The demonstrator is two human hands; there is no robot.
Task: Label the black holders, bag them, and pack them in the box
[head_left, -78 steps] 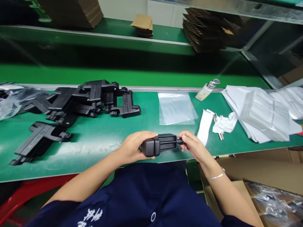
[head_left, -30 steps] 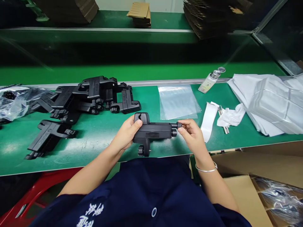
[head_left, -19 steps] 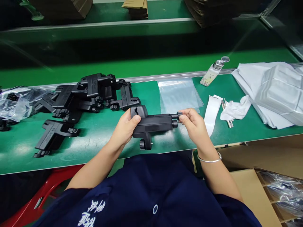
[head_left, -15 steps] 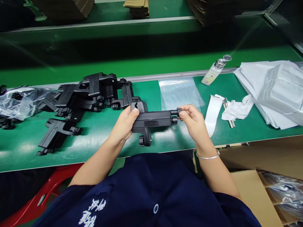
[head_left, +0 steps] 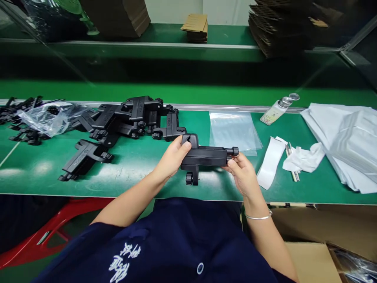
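My left hand (head_left: 171, 158) is closed round the left end of a black plastic clamp bracket (head_left: 206, 156), thumb on top. The bracket lies level above the bench front, with a knobbed arm (head_left: 191, 177) pointing down at its lower left. At its right end, a long screw carries an upper black knob (head_left: 235, 151). My right hand (head_left: 245, 173), wearing a thin bangle, pinches the lower knob just below it; the fingertips mostly hide that knob. Similar black brackets (head_left: 107, 116) are piled to the left, and one separate bracket (head_left: 84, 157) lies nearer the front.
Clear plastic bags (head_left: 232, 129) lie flat behind the bracket. To the right are a pump bottle (head_left: 273, 114), a white paper strip (head_left: 271, 163), a crumpled white cloth (head_left: 304, 157) over pens, and stacked white sheets (head_left: 353, 145). Cardboard (head_left: 196, 27) stands on the shelf.
My right fingers have moved from the bracket's upper knob to the lower one. The head view has tilted up and shifted slightly left. My left hand keeps its hold.
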